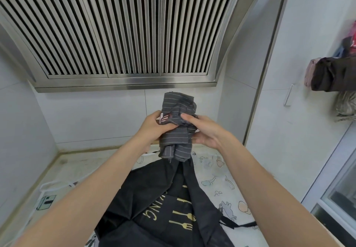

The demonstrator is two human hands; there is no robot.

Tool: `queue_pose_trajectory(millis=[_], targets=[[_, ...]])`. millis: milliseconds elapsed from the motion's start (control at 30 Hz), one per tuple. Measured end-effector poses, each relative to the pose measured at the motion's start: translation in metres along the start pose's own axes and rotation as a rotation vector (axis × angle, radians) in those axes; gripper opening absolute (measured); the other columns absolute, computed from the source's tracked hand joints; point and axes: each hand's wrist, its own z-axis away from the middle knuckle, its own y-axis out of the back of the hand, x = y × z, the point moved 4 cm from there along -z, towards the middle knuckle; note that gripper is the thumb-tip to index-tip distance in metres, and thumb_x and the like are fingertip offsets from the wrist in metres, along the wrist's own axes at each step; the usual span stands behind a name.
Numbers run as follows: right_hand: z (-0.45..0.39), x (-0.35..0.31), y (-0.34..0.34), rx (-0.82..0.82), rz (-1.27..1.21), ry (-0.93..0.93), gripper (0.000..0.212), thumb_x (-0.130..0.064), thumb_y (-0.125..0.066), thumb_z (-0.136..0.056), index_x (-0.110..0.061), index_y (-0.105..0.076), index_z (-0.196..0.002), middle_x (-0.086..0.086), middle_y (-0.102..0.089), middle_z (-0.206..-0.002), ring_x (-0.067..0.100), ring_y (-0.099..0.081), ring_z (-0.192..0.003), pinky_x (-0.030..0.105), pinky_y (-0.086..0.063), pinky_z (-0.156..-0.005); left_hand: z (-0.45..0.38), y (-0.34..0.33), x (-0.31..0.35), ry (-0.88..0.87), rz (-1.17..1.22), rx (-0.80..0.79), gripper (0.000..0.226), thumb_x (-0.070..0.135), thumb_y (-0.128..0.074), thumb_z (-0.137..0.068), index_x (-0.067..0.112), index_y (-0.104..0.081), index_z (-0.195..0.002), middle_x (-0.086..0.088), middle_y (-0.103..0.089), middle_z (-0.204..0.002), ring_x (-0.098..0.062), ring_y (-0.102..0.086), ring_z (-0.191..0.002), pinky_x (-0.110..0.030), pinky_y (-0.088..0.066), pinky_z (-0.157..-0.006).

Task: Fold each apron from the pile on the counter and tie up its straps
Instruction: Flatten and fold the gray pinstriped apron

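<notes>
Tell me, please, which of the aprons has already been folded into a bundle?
The grey pinstriped apron, gripped above the counter by the left hand and right hand. The black apron and the cartoon-print apron lie spread out.

grey pinstriped apron | black apron, gold cutlery print

Single head-worn wide-angle view, looking forward and slightly down from close above the counter. Faces the back wall beyond that counter, with the slatted range hood overhead filling the upper frame.
</notes>
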Motion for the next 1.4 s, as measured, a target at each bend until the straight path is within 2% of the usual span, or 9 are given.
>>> queue_pose_trajectory(millis=[333, 533, 700, 833, 1000, 1067, 1167, 1300, 1400], targets=[[0.009, -0.005, 0.011, -0.120, -0.040, 0.093, 0.020, -0.018, -0.060, -0.086, -0.011, -0.062, -0.104, 0.009, -0.072, -0.093, 0.020, -0.069, -0.080, 0.029, -0.058, -0.074, 0.024, -0.011, 0.015, 0.229, 0.315, -0.647, 0.054, 0.028, -0.076, -0.065, 0.010, -0.058, -0.114, -0.008, -0.070, -0.102, -0.020, -0.069, -0.091, -0.033, -0.057, -0.073], [0.010, -0.005, 0.009, -0.173, -0.026, 0.035, 0.069, -0.027, -0.076, -0.062, -0.009, -0.051, -0.123, 0.014, -0.066, -0.114, 0.025, -0.065, -0.101, 0.035, -0.054, -0.089, 0.002, -0.005, 0.017, 0.162, 0.298, -0.352, 0.036, 0.019, -0.063, -0.081, 0.015, -0.060, -0.116, -0.007, -0.068, -0.109, -0.021, -0.066, -0.092, -0.037, -0.057, -0.071], [0.012, -0.002, 0.007, -0.168, 0.205, -0.027, 0.020, -0.012, -0.064, -0.085, -0.013, -0.060, -0.104, 0.006, -0.069, -0.101, 0.017, -0.067, -0.090, 0.029, -0.055, -0.083, -0.008, 0.003, 0.019, 0.124, 0.326, -0.252, 0.018, 0.012, -0.061, -0.086, 0.013, -0.062, -0.104, -0.007, -0.068, -0.099, -0.018, -0.066, -0.083, -0.033, -0.056, -0.074], [0.015, -0.021, 0.014, -0.183, 0.437, -0.059, 0.019, -0.008, -0.063, -0.087, -0.014, -0.060, -0.105, 0.002, -0.069, -0.099, 0.017, -0.067, -0.090, 0.026, -0.055, -0.079, -0.002, 0.004, 0.008, 0.167, 0.252, -0.404, 0.030, 0.022, -0.068, -0.078, 0.013, -0.062, -0.105, -0.007, -0.069, -0.100, -0.019, -0.068, -0.086, -0.035, -0.058, -0.078], [0.018, -0.059, 0.020, 0.444, 1.702, 0.654, 0.029, 0.004, -0.056, -0.080, -0.010, -0.067, -0.103, 0.009, -0.069, -0.100, 0.028, -0.065, -0.090, 0.027, -0.045, -0.066, -0.012, 0.017, -0.018, 0.403, 0.595, -0.475, 0.088, 0.069, -0.063, -0.061, 0.013, -0.045, -0.127, -0.025, -0.051, -0.130, -0.049, -0.053, -0.115, -0.062, -0.045, -0.090], [0.026, -0.054, 0.014, 0.520, 1.804, 1.111, 0.035, 0.003, -0.057, -0.075, -0.011, -0.071, -0.105, 0.009, -0.070, -0.107, 0.027, -0.068, -0.087, 0.032, -0.052, -0.072, -0.016, 0.008, -0.016, 0.428, 0.621, -0.453, 0.084, 0.064, -0.058, -0.067, 0.007, -0.045, -0.126, -0.023, -0.054, -0.127, -0.042, -0.057, -0.112, -0.058, -0.048, -0.089], [0.032, -0.038, 0.011, 0.561, 1.842, 1.338, 0.036, -0.006, -0.046, -0.083, -0.009, -0.069, -0.111, 0.013, -0.064, -0.121, 0.027, -0.065, -0.099, 0.037, -0.048, -0.086, -0.016, -0.019, 0.001, 0.353, 0.523, -0.393, 0.046, 0.032, -0.063, -0.081, 0.010, -0.053, -0.120, -0.013, -0.065, -0.105, -0.023, -0.068, -0.083, -0.034, -0.059, -0.064], [0.026, -0.033, 0.043, 0.545, 1.817, 0.818, 0.082, -0.020, -0.068, -0.076, -0.017, -0.028, -0.147, 0.014, -0.027, -0.152, 0.035, -0.030, -0.135, 0.050, -0.023, -0.111, -0.025, -0.021, 0.015, 0.150, 0.420, -0.192, 0.034, 0.003, -0.066, -0.081, 0.009, -0.055, -0.113, -0.010, -0.065, -0.102, -0.021, -0.066, -0.085, -0.036, -0.057, -0.072], [0.035, -0.027, 0.076, 0.371, 0.898, 0.305, 0.088, -0.022, -0.072, -0.075, -0.015, -0.020, -0.146, 0.012, -0.037, -0.143, 0.031, -0.035, -0.132, 0.047, -0.037, -0.105, -0.029, -0.014, 0.025, -0.022, 0.300, -0.158, 0.035, -0.001, -0.066, -0.080, 0.014, -0.053, -0.110, -0.005, -0.063, -0.105, -0.019, -0.064, -0.091, -0.031, -0.056, -0.075]])
